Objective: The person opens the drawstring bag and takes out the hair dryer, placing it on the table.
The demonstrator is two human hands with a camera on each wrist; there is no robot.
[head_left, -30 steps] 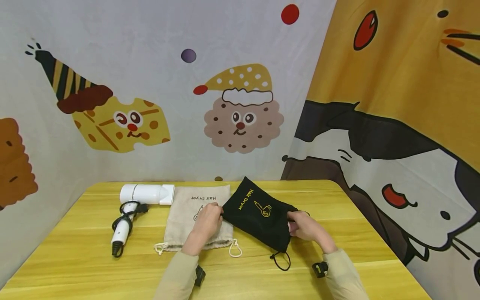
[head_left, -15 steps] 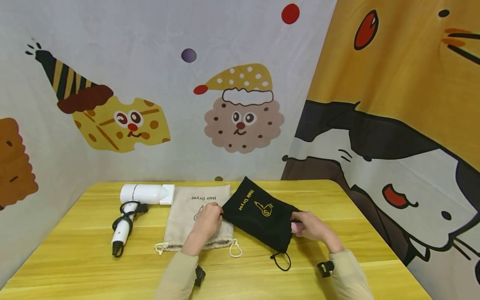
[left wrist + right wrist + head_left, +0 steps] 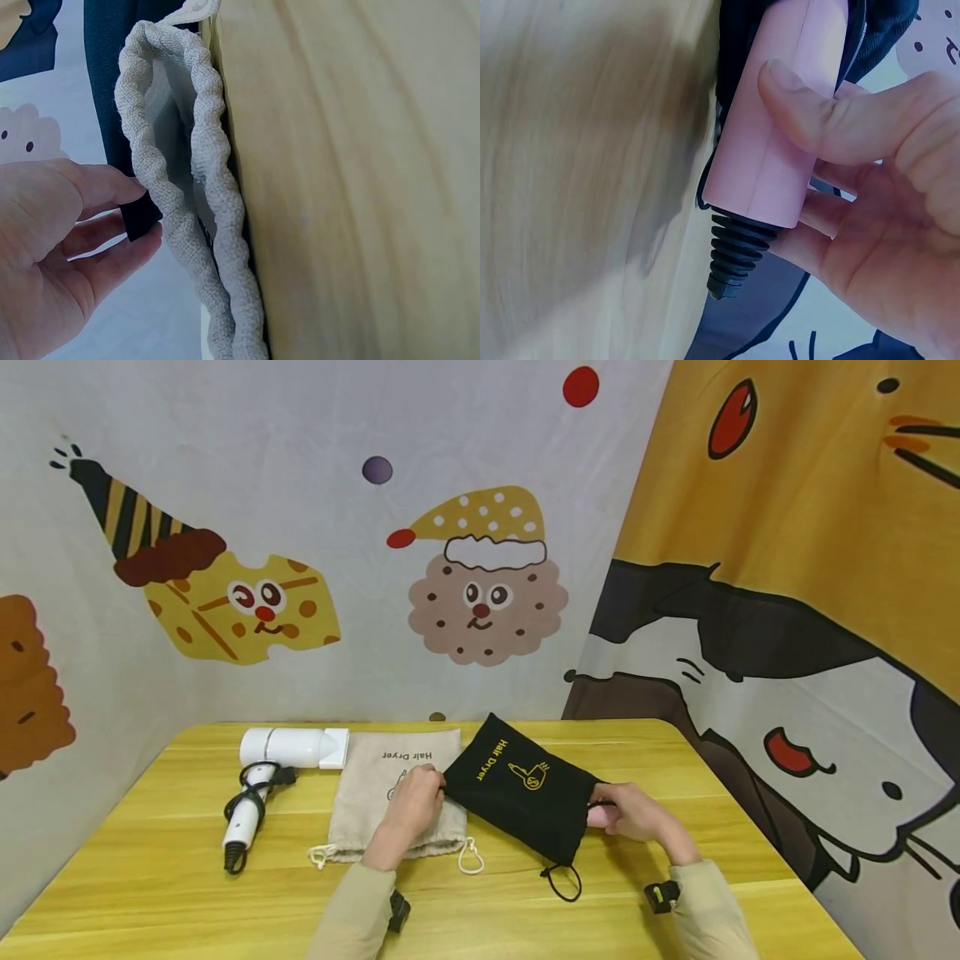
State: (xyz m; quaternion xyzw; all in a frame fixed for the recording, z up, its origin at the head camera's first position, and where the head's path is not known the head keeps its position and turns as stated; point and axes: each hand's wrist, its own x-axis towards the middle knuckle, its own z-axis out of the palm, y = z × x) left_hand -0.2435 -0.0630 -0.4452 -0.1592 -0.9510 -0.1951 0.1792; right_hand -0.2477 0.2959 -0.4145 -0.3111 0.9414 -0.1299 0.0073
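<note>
A black drawstring bag [image 3: 517, 793] printed "Hair Dryer" in yellow lies slanted at the table's middle. My left hand [image 3: 415, 802] pinches its left corner, seen between thumb and fingers in the left wrist view, above the beige bag. At the bag's right-hand mouth, my right hand [image 3: 633, 812] grips the pink handle of a hair dryer [image 3: 772, 135], thumb on top and fingers round the far side. A ribbed black cord sleeve [image 3: 739, 255] sticks out of the handle's end. The rest of this dryer is hidden inside the black bag.
A beige drawstring bag [image 3: 356, 810] lies left of the black one, its mouth [image 3: 172, 135] gaping towards me. Farther left, a white hair dryer [image 3: 292, 748] has its black cord wound round the handle. A printed cloth [image 3: 360, 610] hangs behind the table [image 3: 150, 860].
My right hand has moved to the right with the pink handle, and more of the handle shows outside the black bag. The left hand has stayed at the corner.
</note>
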